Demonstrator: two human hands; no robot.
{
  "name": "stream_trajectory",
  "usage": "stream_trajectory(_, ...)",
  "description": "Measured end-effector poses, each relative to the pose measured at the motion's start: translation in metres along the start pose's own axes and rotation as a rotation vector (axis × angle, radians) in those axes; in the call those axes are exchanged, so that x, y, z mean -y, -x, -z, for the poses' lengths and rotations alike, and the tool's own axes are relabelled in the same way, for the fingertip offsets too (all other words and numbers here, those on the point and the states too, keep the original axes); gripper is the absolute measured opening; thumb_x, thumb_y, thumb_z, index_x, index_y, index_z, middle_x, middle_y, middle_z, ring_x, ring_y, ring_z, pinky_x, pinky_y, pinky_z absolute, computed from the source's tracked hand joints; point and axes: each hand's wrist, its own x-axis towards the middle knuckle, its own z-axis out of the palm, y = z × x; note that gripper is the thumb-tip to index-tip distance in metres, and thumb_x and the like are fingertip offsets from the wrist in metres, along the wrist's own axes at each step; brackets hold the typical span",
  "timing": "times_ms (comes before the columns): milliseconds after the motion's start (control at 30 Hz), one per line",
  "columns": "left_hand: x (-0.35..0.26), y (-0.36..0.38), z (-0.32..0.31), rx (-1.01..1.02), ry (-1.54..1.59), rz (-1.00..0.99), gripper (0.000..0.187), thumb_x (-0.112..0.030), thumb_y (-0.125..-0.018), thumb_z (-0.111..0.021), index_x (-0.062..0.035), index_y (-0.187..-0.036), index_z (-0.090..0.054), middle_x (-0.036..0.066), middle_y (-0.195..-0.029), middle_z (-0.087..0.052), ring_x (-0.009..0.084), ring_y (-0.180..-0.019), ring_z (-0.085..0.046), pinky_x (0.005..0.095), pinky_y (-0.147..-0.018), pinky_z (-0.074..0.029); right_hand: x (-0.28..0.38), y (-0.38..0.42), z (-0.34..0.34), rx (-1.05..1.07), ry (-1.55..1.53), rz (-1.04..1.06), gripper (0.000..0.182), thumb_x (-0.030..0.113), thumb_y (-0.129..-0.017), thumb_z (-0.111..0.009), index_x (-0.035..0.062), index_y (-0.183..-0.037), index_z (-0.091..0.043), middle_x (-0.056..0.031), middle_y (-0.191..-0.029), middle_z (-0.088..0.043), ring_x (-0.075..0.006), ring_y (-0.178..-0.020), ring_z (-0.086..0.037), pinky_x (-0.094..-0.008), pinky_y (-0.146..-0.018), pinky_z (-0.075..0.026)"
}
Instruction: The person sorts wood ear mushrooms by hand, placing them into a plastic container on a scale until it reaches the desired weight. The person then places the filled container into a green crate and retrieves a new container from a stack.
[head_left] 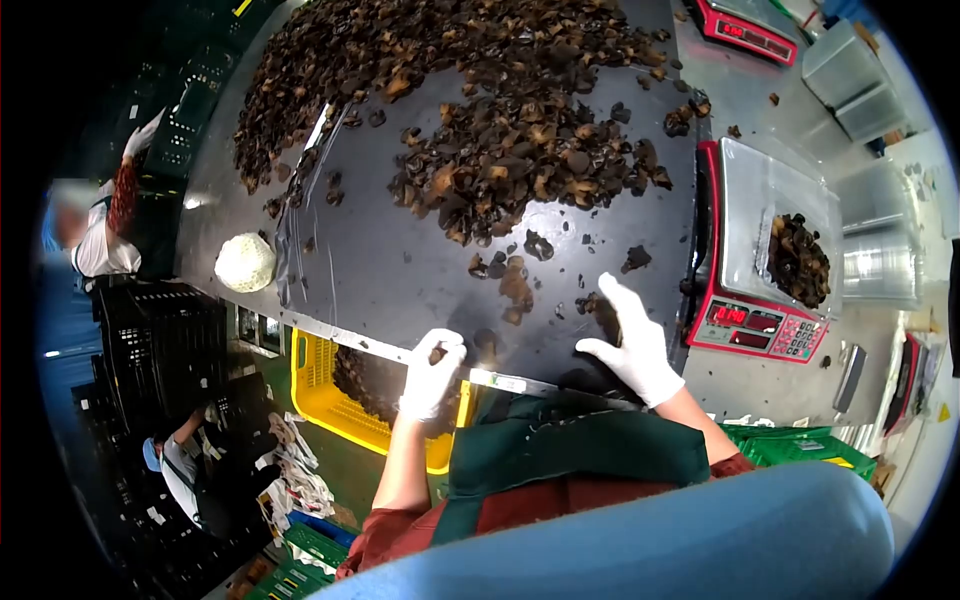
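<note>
My left hand (431,378), in a white glove, is at the table's near edge above a yellow crate (375,436). Its fingers are curled closed on a small brown piece of wood ear mushroom (437,355). My right hand (640,352), also white-gloved, is spread over the dark tabletop with thumb and fingers apart, beside a few loose dark pieces (603,315). Ahead of both hands lies a heap of dark brown wood ear mushrooms (530,165). The yellow crate, partly hidden by my left arm, holds more dark pieces.
A red scale (755,325) on the right bears a clear tub of mushrooms (798,262); another scale (745,38) is behind it. Clear tubs (878,225) stand farther right. A white netted ball (245,262) sits at left. Two other people are beside black crates (160,340).
</note>
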Motion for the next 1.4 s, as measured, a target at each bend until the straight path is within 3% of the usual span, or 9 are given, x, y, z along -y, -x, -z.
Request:
stream_trajectory(133, 0.011, -0.002, -0.013, -0.014, 0.021, -0.089, 0.015, -0.012, -0.083, -0.07, -0.0063, -0.094, -0.06, 0.0, -0.078, -0.057, 0.0113, -0.071, -0.053, 0.0246, -0.066, -0.046, 0.0, 0.022, -0.003, 0.608, 0.003, 0.247, 0.032, 0.022, -0.078, -0.071, 0.0141, -0.108, -0.061, -0.0065, -0.09, -0.058, -0.0254, -0.071, -0.063, -0.0332, -0.063, -0.053)
stream_trajectory(300, 0.011, -0.044, -0.035, -0.147, -0.302, -0.28, 0.031, -0.021, -0.081, -0.072, -0.0055, -0.106, -0.063, 0.007, -0.078, -0.06, 0.0148, -0.071, -0.058, 0.0284, -0.068, -0.049, -0.027, 0.049, -0.039, 0.785, -0.097, 0.118, 0.015, 0.019, -0.082, -0.066, 0.0098, -0.094, -0.063, -0.0095, -0.087, -0.059, -0.0292, -0.076, -0.063, -0.0362, -0.069, -0.052)
stream_trajectory(533, 0.003, -0.077, -0.075, -0.142, -0.594, -0.68, 0.022, -0.022, -0.083, -0.066, -0.0065, -0.098, -0.065, 0.011, -0.092, -0.061, 0.0303, -0.085, -0.062, 0.034, -0.076, -0.051, -0.016, 0.017, -0.01, 0.532, -0.813, -0.767, 0.019, 0.018, -0.092, -0.059, 0.0007, -0.094, -0.067, -0.0033, -0.078, -0.064, -0.01, -0.066, -0.056, -0.024, -0.06, -0.045)
stream_trajectory(700, -0.011, -0.059, -0.085, 0.247, -0.011, -0.366, 0.017, -0.006, -0.088, -0.063, 0.0007, -0.103, -0.064, 0.005, -0.093, -0.067, 0.0105, -0.084, -0.06, 0.0261, -0.077, -0.049, -0.048, 0.027, -0.02, 0.237, -1.302, -0.812, 0.032, 0.024, -0.096, -0.054, -0.0052, -0.106, -0.062, -0.0083, -0.084, -0.064, -0.0133, -0.062, -0.055, -0.0261, -0.053, -0.044)
stream_trajectory(867, -0.014, -0.04, -0.1, 0.333, 0.188, -0.242, 0.02, -0.001, -0.086, -0.062, 0.0007, -0.106, -0.064, 0.006, -0.096, -0.066, 0.0115, -0.087, -0.06, 0.0253, -0.079, -0.049, -0.042, 0.025, -0.02, 0.221, -1.293, -0.749, 0.034, 0.028, -0.098, -0.052, -0.0007, -0.112, -0.062, -0.0085, -0.095, -0.065, -0.0135, -0.072, -0.059, -0.0262, -0.056, -0.047)
stream_trajectory(1000, -0.017, -0.029, -0.12, 0.14, -0.262, -0.734, 0.024, -0.009, -0.075, -0.07, -0.0077, -0.099, -0.068, 0.013, -0.09, -0.06, 0.0294, -0.084, -0.059, 0.0359, -0.078, -0.049, -0.025, 0.026, -0.032, 0.237, -1.485, -0.926, 0.033, 0.029, -0.099, -0.047, 0.005, -0.12, -0.057, -0.0065, -0.112, -0.063, -0.017, -0.101, -0.062, -0.0331, -0.081, -0.054)
stream_trajectory(1133, -0.018, -0.02, -0.139, 0.09, -0.554, -0.897, 0.061, -0.034, -0.07, -0.074, -0.0014, -0.119, -0.056, 0.02, -0.116, -0.055, 0.0362, -0.108, -0.052, 0.049, -0.094, -0.039, -0.01, 0.039, -0.054, 0.189, -1.727, -0.782, 0.041, 0.029, -0.102, -0.04, 0.0052, -0.135, -0.046, -0.0068, -0.129, -0.055, -0.0194, -0.121, -0.05, -0.0346, -0.108, -0.035)
stream_trajectory(1267, -0.018, 0.001, -0.145, 0.131, -0.892, -0.86, 0.077, -0.039, -0.08, -0.061, 0.0067, -0.137, -0.036, 0.031, -0.139, -0.037, 0.0448, -0.131, -0.035, 0.067, -0.107, -0.006, 0.007, 0.016, -0.033, 0.12, -1.887, -1.216, 0.043, 0.033, -0.103, -0.038, 0.0108, -0.14, -0.043, -0.0071, -0.134, -0.051, -0.0195, -0.123, -0.047, -0.0332, -0.108, -0.034)
stream_trajectory(1400, -0.019, -0.001, -0.149, 0.054, -1.135, -0.929, 0.086, -0.052, -0.081, -0.056, 0.0116, -0.136, -0.037, 0.036, -0.143, -0.029, 0.0498, -0.136, -0.026, 0.07, -0.106, -0.009, 0.036, 0.008, -0.021, -0.191, -1.819, -1.234, 0.038, 0.032, -0.1, -0.044, 0.0076, -0.128, -0.05, -0.0075, -0.12, -0.057, -0.0177, -0.109, -0.054, -0.0316, -0.096, -0.042)
